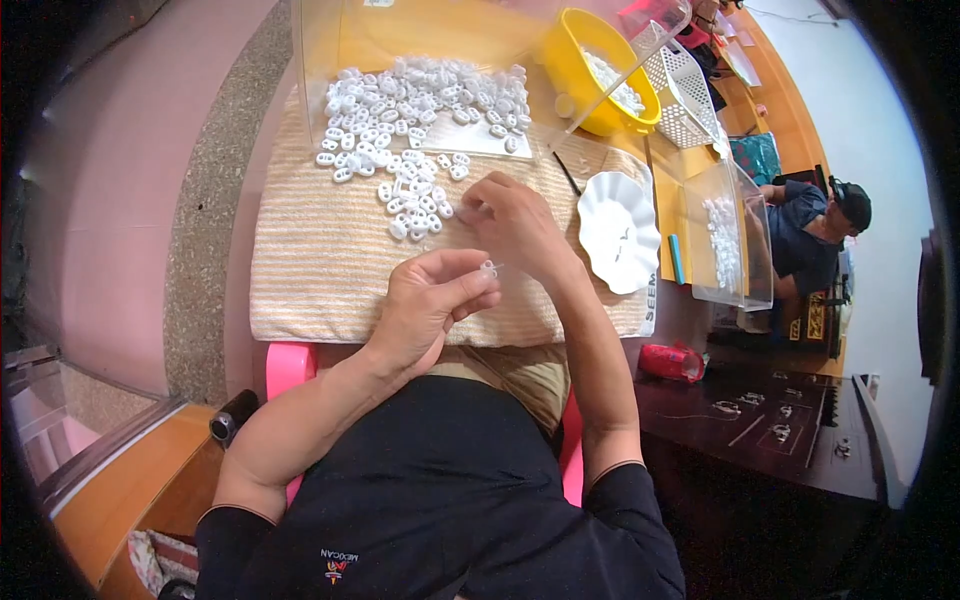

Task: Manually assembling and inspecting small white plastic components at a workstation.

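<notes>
We pinch a small white piece [489, 267] between the thumb and fingers of our left hand [420, 305], over a striped towel [315, 260]. Our right hand [518, 225] is beside the loose white two-holed parts [430, 85], its fingers bent; we cannot tell whether they grip anything. Rightward sits a wavy-rimmed white dish [608, 205]; beyond, a yellow basin [572, 75].

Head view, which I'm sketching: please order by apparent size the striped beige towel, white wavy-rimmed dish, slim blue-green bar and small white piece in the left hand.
Largest to smallest:
1. Striped beige towel
2. White wavy-rimmed dish
3. Slim blue-green bar
4. Small white piece in the left hand
</notes>
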`<state>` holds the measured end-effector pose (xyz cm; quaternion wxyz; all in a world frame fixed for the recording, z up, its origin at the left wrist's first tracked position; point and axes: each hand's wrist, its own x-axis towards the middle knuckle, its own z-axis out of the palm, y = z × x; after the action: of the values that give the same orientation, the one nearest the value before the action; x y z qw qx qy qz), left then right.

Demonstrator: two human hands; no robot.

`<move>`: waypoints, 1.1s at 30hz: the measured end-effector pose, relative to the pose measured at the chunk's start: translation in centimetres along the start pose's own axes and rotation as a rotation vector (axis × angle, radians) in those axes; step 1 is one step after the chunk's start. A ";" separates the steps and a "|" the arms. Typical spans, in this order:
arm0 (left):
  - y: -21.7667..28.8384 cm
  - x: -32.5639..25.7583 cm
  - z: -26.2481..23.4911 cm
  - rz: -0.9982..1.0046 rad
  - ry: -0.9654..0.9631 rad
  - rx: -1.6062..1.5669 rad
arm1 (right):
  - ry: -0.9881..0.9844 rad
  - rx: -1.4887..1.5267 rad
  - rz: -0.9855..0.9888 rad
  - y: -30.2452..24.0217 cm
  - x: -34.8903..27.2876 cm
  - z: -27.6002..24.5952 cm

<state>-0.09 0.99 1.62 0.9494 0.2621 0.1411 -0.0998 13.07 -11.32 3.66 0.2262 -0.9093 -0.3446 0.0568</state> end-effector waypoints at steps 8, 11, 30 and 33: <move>-0.1 0.0 0.1 0.002 -0.003 0.001 | 0.032 0.039 0.060 0.2 -2.7 -1.9; 0.0 0.0 0.0 -0.006 0.017 0.018 | -0.030 -0.007 0.048 0.7 -3.2 -2.2; -0.3 0.2 -0.2 -0.005 0.052 0.036 | 0.064 0.998 0.269 3.1 -7.0 -0.6; -0.4 0.3 -0.2 -0.011 0.059 0.040 | 0.086 1.069 0.277 2.9 -7.2 -0.4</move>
<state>0.03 0.76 1.23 0.9389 0.2832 0.1684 -0.0999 9.43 -18.08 2.31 0.6605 -0.7062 -0.1356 0.2160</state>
